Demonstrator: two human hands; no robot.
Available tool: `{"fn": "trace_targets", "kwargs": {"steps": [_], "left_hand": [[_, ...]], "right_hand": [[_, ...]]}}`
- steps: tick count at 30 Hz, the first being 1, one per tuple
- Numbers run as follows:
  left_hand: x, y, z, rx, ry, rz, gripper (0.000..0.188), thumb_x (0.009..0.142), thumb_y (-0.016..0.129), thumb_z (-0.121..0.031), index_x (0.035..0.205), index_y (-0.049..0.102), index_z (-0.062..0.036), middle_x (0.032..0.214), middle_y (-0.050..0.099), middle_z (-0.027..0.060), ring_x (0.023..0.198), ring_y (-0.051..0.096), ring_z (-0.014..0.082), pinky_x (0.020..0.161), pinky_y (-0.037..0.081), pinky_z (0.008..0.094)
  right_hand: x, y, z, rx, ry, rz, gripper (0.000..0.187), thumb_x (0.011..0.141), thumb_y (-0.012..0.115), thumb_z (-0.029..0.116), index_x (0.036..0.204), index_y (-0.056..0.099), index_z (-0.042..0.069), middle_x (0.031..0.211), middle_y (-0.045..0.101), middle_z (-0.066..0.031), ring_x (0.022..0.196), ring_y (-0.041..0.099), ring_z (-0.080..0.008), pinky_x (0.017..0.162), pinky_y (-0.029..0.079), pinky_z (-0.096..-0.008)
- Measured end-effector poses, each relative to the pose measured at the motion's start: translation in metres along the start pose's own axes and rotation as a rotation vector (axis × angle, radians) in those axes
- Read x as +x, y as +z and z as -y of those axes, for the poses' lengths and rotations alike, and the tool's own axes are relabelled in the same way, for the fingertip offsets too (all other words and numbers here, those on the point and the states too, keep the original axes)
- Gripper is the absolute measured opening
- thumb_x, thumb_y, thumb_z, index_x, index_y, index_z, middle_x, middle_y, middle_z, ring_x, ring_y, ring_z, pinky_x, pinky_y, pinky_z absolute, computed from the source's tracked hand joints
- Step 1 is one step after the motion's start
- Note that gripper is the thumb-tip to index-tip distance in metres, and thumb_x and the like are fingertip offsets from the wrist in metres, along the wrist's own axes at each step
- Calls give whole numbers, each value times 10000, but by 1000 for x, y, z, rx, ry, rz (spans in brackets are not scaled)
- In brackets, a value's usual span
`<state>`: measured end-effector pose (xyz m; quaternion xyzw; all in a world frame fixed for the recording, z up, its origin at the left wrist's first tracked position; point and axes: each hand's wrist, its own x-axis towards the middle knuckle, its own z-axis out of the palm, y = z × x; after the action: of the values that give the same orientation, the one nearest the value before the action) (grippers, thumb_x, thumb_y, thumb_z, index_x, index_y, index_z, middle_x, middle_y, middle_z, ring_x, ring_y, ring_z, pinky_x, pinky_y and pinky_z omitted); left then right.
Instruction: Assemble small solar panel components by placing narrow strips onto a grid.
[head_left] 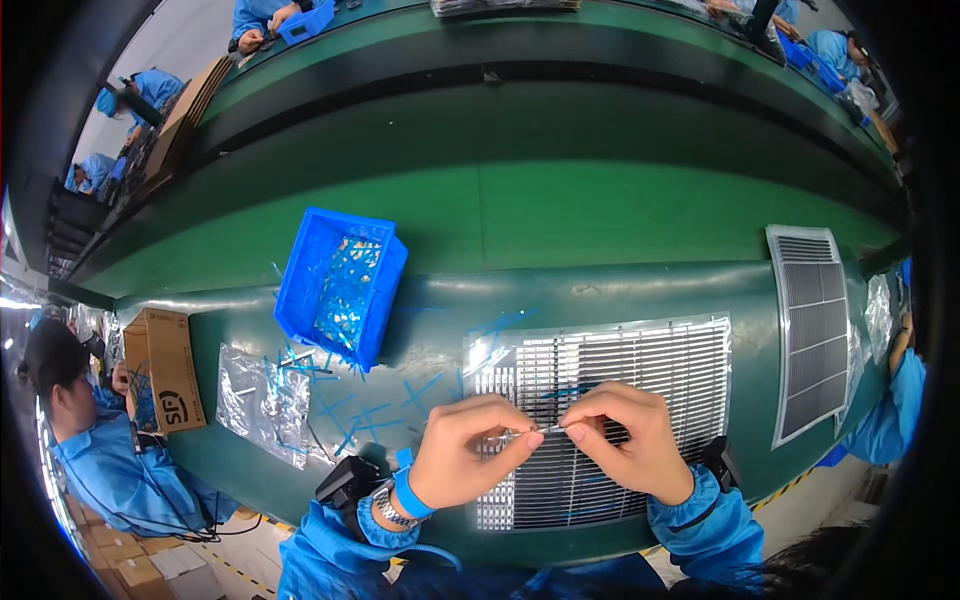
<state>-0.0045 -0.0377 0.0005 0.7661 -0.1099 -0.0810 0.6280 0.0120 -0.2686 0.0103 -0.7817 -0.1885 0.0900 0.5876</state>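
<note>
My left hand [470, 450] and my right hand [628, 440] meet over the sheet, each with thumb and forefinger pinched. Between their fingertips runs a small thin pale strip [549, 430], too small to identify further. Beneath them lies a transparent sheet [655, 370] carrying rows of narrow dark strips, with silvery ones along its left side. Several thin blue film strips [372, 417] are scattered on the table left of my left hand. A watch [390, 507] and a blue wristband [408, 492] circle my left wrist.
A blue bin [390, 285] of blue film scraps stands beyond my left hand. Plastic bags [262, 405] and a cardboard box [178, 370] are left, a co-worker [90, 420] beside them. Another strip sheet [812, 330] lies right. A green conveyor belt [600, 215] runs behind.
</note>
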Motion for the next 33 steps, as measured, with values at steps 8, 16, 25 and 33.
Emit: {"fn": "trace_targets", "kwargs": {"steps": [8, 16, 25, 33], "left_hand": [[-1, -1, 1, -20, -2, 33, 80, 869, 803, -4, 934, 756, -10, 873, 731, 84, 715, 642, 102, 596, 466, 230], [0, -3, -3, 87, -2, 77, 86, 867, 808, -52, 919, 744, -25, 840, 710, 66, 683, 639, 135, 576, 483, 267], [2, -6, 9, -230, 82, 281, 88, 929, 764, -42, 1006, 751, -3, 961, 714, 76, 840, 649, 123, 694, 515, 271], [3, -2, 20, -266, 250, 145, 70, 921, 770, -41, 982, 747, -17, 1091, 722, 137, 1012, 681, 216, 884, 548, 347]], "right_hand": [[0, 1, 1, -1, 33, 40, 98, 905, 752, 52, 1000, 737, 33, 829, 682, -59, 676, 633, -133, 596, 505, -268], [2, -3, 2, 0, -7, 105, 70, 908, 735, 58, 976, 732, 38, 797, 662, -48, 647, 602, -120, 560, 471, -272], [-1, 2, -17, 608, 102, 264, 91, 998, 674, 61, 1039, 704, -14, 879, 675, 4, 778, 584, -46, 649, 463, -221], [-1, 10, -20, 627, 192, 212, 105, 1016, 661, 67, 1064, 713, -9, 891, 686, 5, 790, 573, -33, 680, 462, -213]]}}
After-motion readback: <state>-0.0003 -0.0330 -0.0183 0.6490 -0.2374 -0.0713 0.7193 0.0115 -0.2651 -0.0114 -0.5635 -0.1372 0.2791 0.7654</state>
